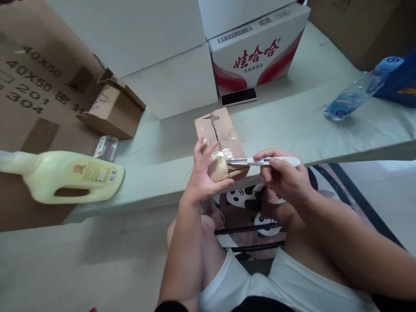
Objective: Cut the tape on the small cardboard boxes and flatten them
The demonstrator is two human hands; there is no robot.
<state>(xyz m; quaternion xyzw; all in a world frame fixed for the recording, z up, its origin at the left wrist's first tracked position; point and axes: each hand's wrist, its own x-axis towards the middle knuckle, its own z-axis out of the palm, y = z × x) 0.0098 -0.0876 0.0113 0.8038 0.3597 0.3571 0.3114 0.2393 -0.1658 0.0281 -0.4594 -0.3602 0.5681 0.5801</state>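
In the head view, we see a small cardboard box [229, 132] at the middle of the near edge of a long surface covered in pale green cloth [279, 117]. Its brown faces carry glossy clear tape and dark scrawled marks; we cannot see its contents. At left stands an open cardboard carton [121, 110] with raised flaps, something pale and printed showing in its mouth. Nearer lies a small clear box [106, 148], and nearer still a smooth, pale yellow jug [73, 177] with a looped handle; we cannot tell how full it is. On the far right, a clear plastic bottle [360, 93] lies tilted, partly filled with clear liquid. A black-screened phone [239, 97] rests before a white and red carton [260, 56].

Our 2 hands meet at the small box. Our left hand [200, 177] has its fingers spread apart over the box's left side, thumb along the near edge, holding it. Our right hand [287, 173] has its fingers closed around a slim white cutter [256, 161], its metal tip at the taped near end.
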